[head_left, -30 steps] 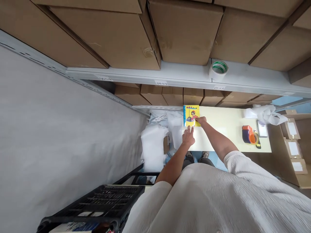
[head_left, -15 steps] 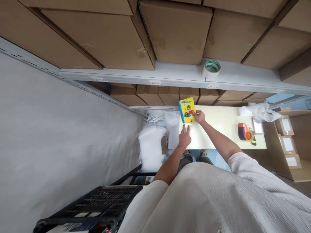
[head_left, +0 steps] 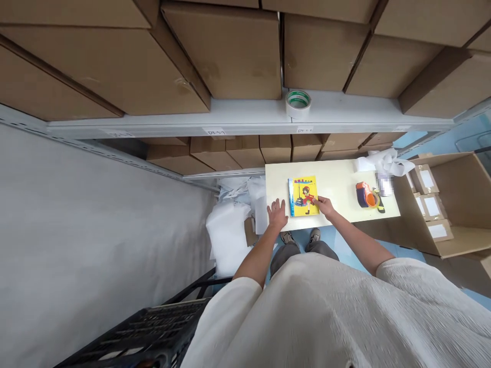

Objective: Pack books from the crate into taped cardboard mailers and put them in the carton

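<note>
A yellow booklet (head_left: pixel 304 196) with a blue spine and a cartoon figure lies flat on the pale yellow table (head_left: pixel 337 179), near its front left corner. My right hand (head_left: pixel 324 205) rests on the booklet's lower right corner, fingers pinched on its edge. My left hand (head_left: pixel 276 213) lies flat on the table just left of the booklet, fingers spread, holding nothing.
An orange tape dispenser (head_left: pixel 366 195) and crumpled white paper (head_left: pixel 383 161) sit at the table's right end. White bags (head_left: pixel 230 230) pile left of the table. A tape roll (head_left: pixel 298 104) stands on the shelf among cardboard boxes (head_left: pixel 230 51). A black crate (head_left: pixel 141 337) is at lower left; an open carton (head_left: pixel 441 204) at right.
The booklet has been pulled from the table's far edge toward me, with my right hand on it. My left hand shifted left and flattened. My head turned, shifting the view.
</note>
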### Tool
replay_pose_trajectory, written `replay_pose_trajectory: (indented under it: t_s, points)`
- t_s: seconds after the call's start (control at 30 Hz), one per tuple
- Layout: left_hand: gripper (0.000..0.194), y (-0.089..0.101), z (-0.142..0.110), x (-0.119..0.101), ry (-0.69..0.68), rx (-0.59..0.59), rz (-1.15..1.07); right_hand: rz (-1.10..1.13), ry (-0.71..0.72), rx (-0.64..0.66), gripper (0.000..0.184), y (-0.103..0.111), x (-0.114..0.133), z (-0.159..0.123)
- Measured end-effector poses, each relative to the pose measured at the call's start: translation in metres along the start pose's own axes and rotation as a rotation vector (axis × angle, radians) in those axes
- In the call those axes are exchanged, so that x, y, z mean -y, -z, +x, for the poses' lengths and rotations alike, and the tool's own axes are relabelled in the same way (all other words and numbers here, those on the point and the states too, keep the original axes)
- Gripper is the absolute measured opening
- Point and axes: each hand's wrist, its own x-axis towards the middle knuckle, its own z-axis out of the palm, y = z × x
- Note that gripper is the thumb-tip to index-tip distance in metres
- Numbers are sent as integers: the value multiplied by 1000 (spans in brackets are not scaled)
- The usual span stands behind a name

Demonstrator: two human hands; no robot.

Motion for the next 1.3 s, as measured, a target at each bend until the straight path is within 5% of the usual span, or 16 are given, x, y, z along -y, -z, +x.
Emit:
replay_pose_trajectory:
  t_s: [0.17,0.33,0.57,0.8,1.3]
  points:
    - [83,-3,-7,-15,60,-93,-16,34,-91,33,38,18,-37,-11]
    - [73,-23,-21,-57,9,-89,-121,-47,-127,6,27,21,-49,-2]
    - [84,-51,-26,-97,152,-40,-163,-382,28,31,29,28,-59,8]
    - [84,-54,-24,-103,224,-88,-195,-767,175,47,46,27,-71,1]
    - [75,-66,-30,-94,206,-121,-226,-889,185,38,58,40,-82,0]
